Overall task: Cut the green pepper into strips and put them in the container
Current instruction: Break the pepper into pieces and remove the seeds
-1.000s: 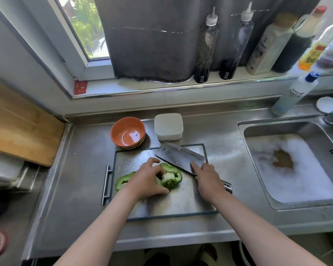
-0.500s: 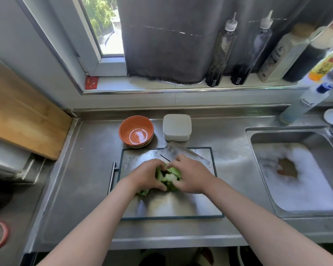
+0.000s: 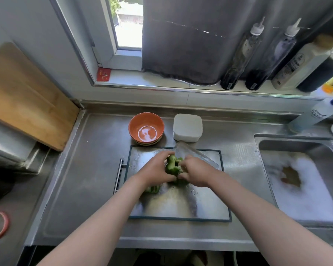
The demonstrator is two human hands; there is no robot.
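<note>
From my feed, two bare forearms reach in from the bottom edge over a brushed steel counter, dull grey and faintly scratched. On it lies a flat rectangular cutting board, shiny metal with a thin dark rim and a slim bar handle along its left side; its surface is wet and beaded. A small glossy green pepper piece lies on the board, half hidden under the left wrist.

Over the middle of the board both hands meet on the green pepper, a lumpy, waxy half with its folded ribs showing. My left hand curls its fingers round the pepper's left side, thumb underneath; my right hand grips the right side with bent fingers, the tips pressed into the flesh. I cannot tell whether the pepper rests on the board or is raised just off it.

Just behind the right hand a broad rectangular cleaver blade lies flat and angled on the board, its handle out of sight.

Beyond the board's far edge sit a round orange bowl, glazed and stacked on others, and beside it the container, a squarish matte white tub with rounded corners. To the right, a steel sink holds white foam. A pale wooden board leans at far left. On the sill stand tall dark bottles before a grey curtain.
</note>
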